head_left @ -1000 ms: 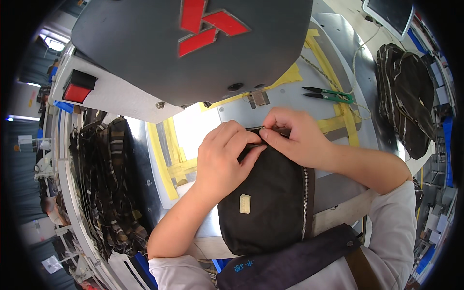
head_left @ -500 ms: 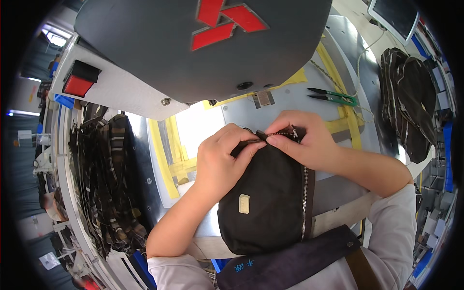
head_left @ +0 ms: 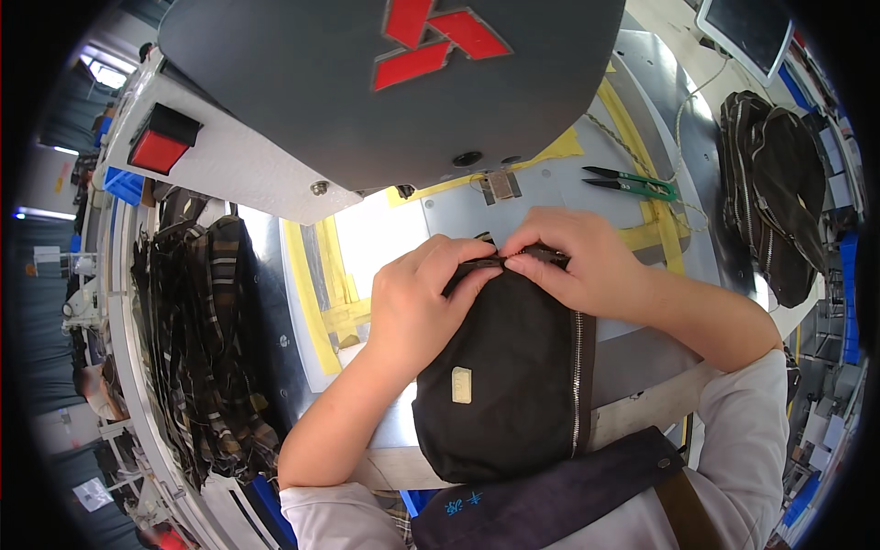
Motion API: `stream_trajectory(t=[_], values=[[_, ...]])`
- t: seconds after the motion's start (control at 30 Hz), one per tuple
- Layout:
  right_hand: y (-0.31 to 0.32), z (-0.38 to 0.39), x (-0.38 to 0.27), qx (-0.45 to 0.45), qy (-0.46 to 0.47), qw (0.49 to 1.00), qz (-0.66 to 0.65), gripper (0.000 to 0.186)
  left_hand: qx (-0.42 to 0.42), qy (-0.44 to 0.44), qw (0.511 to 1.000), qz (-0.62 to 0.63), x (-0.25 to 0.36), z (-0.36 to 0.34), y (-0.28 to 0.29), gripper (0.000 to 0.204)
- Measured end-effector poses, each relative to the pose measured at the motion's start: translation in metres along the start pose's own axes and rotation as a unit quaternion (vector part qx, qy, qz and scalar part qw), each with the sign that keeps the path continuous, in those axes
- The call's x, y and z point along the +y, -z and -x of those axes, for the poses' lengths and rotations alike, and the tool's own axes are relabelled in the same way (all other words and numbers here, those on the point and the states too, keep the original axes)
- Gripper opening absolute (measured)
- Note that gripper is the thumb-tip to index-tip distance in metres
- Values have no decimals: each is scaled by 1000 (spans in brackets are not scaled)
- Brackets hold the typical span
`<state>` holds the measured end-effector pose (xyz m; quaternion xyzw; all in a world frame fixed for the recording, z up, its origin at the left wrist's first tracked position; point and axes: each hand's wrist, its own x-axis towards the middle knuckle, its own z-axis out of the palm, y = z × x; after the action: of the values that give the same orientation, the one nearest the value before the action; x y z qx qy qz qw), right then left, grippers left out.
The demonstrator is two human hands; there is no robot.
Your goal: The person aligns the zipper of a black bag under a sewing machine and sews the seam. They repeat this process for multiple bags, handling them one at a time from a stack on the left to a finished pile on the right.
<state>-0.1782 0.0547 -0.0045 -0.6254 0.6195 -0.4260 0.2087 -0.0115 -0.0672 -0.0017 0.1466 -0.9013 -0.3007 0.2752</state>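
Note:
A dark brown fabric bag (head_left: 504, 376) lies in front of me, its near part hanging over the table's front edge. A metal zipper (head_left: 577, 385) runs down its right side, and a small cream label (head_left: 461, 385) sits on its face. My left hand (head_left: 426, 289) pinches the bag's far edge between thumb and fingers. Close beside it, my right hand (head_left: 573, 261) pinches the same edge, fingertips nearly meeting the left ones. The fingers hide much of the folded edge.
A grey sewing machine head (head_left: 394, 110) overhangs the far side of the metal table. Green thread snips (head_left: 632, 181) lie to the right, near yellow tape. More dark zippered bags (head_left: 770, 197) are piled at far right. Plaid fabric pieces (head_left: 206, 339) hang at left.
Both hands keep their pinch at the bag's far edge with small finger shifts. The zipper end that stuck up by my right fingers now lies lower and is more covered.

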Motion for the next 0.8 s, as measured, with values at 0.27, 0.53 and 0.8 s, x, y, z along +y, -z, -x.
stream_trajectory(t=[0.27, 0.53, 0.8], values=[[0, -2, -3, 2, -108, 981, -163, 12, 17, -84, 996, -21, -6, -1, -2, 16], [8, -13, -7, -62, -260, 945, -189, 16, -46, 89, 985, 140, 4, -1, 3, 11], [9, -9, -6, -60, -146, 976, -150, 11, -34, 76, 984, 155, -2, -1, 5, 11]])
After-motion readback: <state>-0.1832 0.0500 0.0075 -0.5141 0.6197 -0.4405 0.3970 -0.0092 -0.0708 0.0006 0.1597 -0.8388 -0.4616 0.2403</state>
